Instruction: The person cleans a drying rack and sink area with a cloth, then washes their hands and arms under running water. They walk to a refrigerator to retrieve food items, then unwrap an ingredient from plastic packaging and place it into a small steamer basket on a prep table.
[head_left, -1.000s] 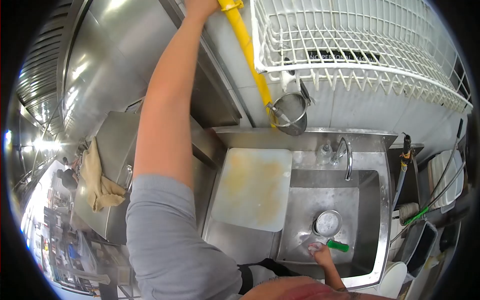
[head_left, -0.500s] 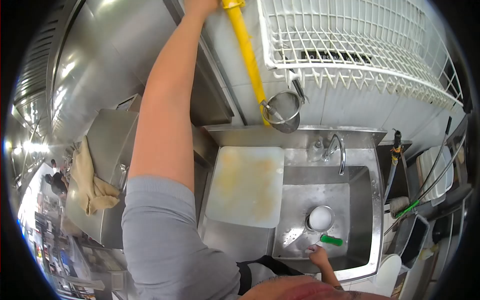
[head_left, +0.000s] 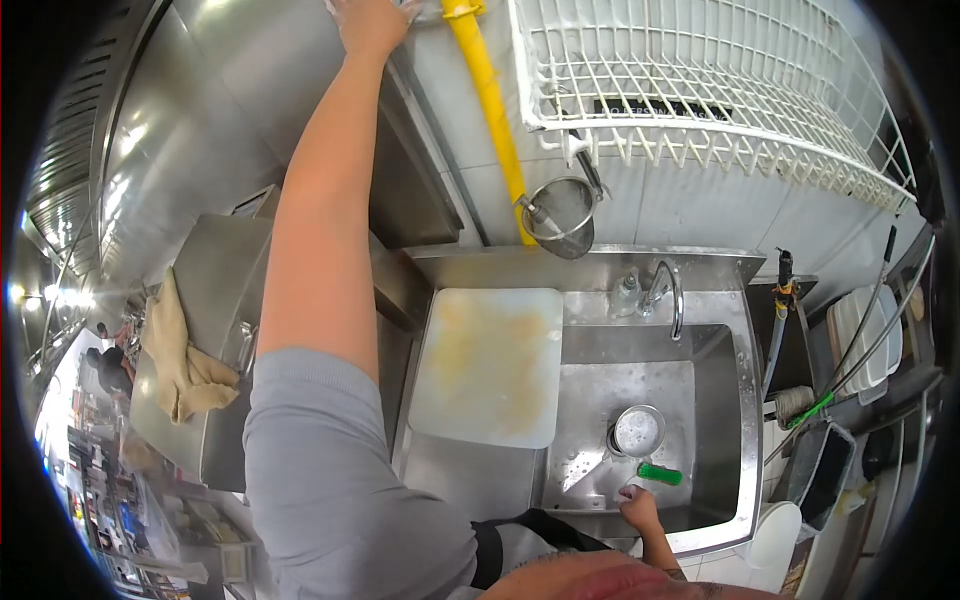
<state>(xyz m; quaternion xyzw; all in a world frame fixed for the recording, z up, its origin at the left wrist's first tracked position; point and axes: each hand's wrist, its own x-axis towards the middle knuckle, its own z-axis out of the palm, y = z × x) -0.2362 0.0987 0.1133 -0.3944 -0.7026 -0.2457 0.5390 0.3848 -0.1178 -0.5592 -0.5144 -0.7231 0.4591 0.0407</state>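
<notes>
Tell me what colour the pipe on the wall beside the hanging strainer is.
The pipe is bright yellow; the head view shows it best.

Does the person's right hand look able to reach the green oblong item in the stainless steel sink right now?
Likely yes: the right hand is close beside the green oblong item, with nothing visible blocking the way between them. Whether that hand holds something is too small to tell.

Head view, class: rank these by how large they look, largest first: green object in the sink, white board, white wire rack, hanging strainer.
1. White wire rack
2. White board
3. Hanging strainer
4. Green object
</notes>
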